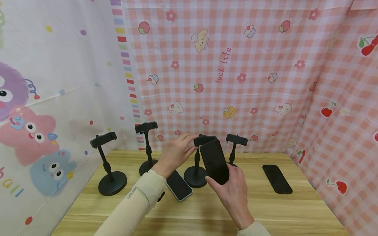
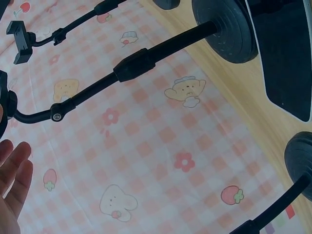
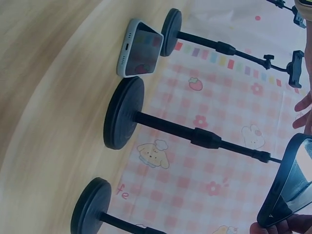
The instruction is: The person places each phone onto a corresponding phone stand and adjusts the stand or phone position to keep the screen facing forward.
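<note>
In the head view my right hand (image 1: 233, 190) grips a black smartphone (image 1: 215, 161) by its lower end, thumb on one side and fingers on the other. The phone is tilted in front of a black phone stand (image 1: 196, 177) and overlaps part of its clamp (image 1: 203, 140). My left hand (image 1: 177, 152) reaches to that clamp from the left, fingertips right at its end. Its fingers (image 2: 18, 178) look extended and loosely bent in the left wrist view. From the right wrist, the held phone (image 3: 285, 183) covers the stand's top.
Other black phone stands stand at the left (image 1: 112, 183), behind my left arm (image 1: 146, 167) and behind my right hand (image 1: 233, 147). A white-edged phone (image 1: 179, 186) lies on the wooden table (image 1: 206, 213) by the middle stand; a black phone (image 1: 277, 179) lies at the right. Patterned cloth (image 1: 224, 98) hangs behind.
</note>
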A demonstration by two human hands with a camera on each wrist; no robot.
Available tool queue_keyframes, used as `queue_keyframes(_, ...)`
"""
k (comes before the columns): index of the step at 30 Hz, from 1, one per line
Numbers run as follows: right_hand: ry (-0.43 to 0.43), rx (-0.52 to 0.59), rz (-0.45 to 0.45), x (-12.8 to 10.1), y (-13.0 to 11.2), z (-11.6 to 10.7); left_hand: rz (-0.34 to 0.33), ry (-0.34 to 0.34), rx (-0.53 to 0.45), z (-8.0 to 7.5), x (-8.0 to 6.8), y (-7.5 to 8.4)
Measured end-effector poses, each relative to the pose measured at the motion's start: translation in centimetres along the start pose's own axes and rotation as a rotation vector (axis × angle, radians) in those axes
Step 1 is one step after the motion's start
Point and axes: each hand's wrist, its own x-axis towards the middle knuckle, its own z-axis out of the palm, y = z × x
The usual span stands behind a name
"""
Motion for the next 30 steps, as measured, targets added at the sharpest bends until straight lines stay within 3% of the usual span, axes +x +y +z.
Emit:
queue_keyframes(8, -0.023, 0.039, 0.046, 0.8, -0.8, 0.2, 0.020, 0.012, -0.009, 0.2, 0.1, 0.0)
queue_keyframes(30, -0.021, 0.175, 0.037, 2.6, -3.3, 1.2, 0.006, 0.044, 0.018, 0.7, 0.1, 0.1)
